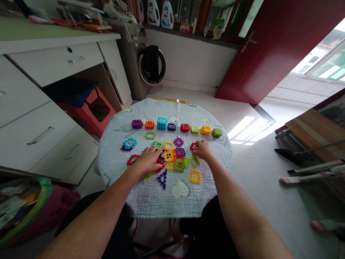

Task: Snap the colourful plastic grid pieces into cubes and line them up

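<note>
My right hand (205,150) is closed on a red window-shaped interlocking block (194,146) at the right of the loose pieces. My left hand (148,159), thumb and fingers apart, rests over the left side of the pile, partly covering a red piece (160,166). Beside its fingertips lies a yellow window block (168,155). The pile also has a green window block (179,165) and an orange and purple piece (180,152). A purple triangle (162,179) and another yellow window block (195,176) lie nearer me. Further left is a blue window block (129,143) on a purple one.
Along the far side of the cloth-covered round table (180,201) runs a row of colour-sorted stacks, including a purple stack (137,124) and a green stack (216,133). A red stool (91,108) stands to the left, a bin (44,205) at lower left.
</note>
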`<state>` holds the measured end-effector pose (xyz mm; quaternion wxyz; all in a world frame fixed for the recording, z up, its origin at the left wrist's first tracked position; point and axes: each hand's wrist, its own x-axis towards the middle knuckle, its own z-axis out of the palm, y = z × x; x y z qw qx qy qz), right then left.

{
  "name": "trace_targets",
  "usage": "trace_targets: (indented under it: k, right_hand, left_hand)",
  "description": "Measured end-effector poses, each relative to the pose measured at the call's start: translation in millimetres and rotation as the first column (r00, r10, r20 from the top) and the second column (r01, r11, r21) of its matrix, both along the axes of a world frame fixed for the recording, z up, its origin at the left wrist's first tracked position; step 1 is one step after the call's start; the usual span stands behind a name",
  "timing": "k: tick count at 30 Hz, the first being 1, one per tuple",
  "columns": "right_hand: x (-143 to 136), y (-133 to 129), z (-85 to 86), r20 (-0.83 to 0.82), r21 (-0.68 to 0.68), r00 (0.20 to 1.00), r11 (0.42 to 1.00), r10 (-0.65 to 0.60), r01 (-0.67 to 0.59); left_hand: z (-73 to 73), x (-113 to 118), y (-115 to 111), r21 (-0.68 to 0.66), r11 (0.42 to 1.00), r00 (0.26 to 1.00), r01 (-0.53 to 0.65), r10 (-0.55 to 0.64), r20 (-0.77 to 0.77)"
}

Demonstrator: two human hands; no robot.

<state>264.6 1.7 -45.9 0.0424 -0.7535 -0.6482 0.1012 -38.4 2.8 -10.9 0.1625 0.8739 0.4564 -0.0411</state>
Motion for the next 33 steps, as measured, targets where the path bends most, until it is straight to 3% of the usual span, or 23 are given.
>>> trace_targets:
  k: [15,27,33]
  right_hand:
    - [-0.2,5.3,-10.7,0.024,0.023,1.0,1.0,-0.009,0.008]
    - [-4.1,4.8,-5.2,0.017,0.021,1.0,1.0,0.001,-0.002]
    - [-5.2,16.9,4.3,-0.039,0.113,0.999,0.994,0.006,-0.002]
  left_hand:
    - [6.6,2.8,-2.0,-0.001,1.0,0.999,-0.003,0.003,0.04]
    - [6.6,2.7,-1.7,0.001,1.0,0.999,0.014,-0.014,0.051]
    - [11.2,2.5,-2.2,-0.012,1.0,0.997,-0.006,0.007,0.076]
